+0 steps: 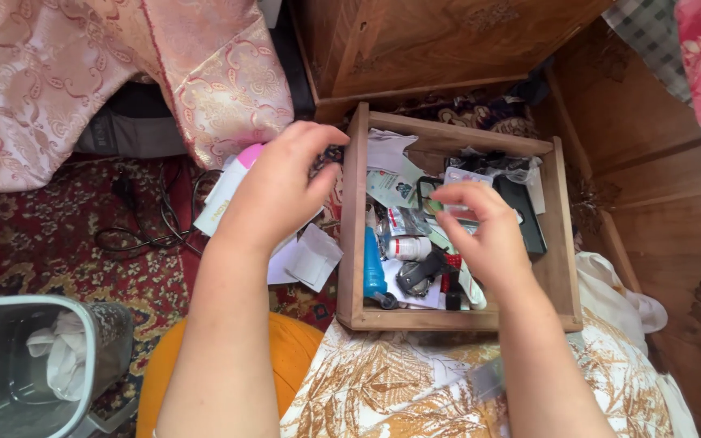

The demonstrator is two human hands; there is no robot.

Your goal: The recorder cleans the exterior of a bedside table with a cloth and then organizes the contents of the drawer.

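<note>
Wooden drawer pulled out onto the patterned carpet, still crammed: blue tube, small white jar, papers. Our right hand hovers inside it, fingers curled over the clutter; whether it grips anything, we cannot tell. Our left hand, just left of the drawer, clasps a white bottle with pink cap. Folded white papers lie left of the drawer. Most contents remain unsorted.

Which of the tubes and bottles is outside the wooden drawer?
The white tube with a pink cap, in the left hand over the carpet. The blue tube and small white bottle lie inside the drawer.
</note>
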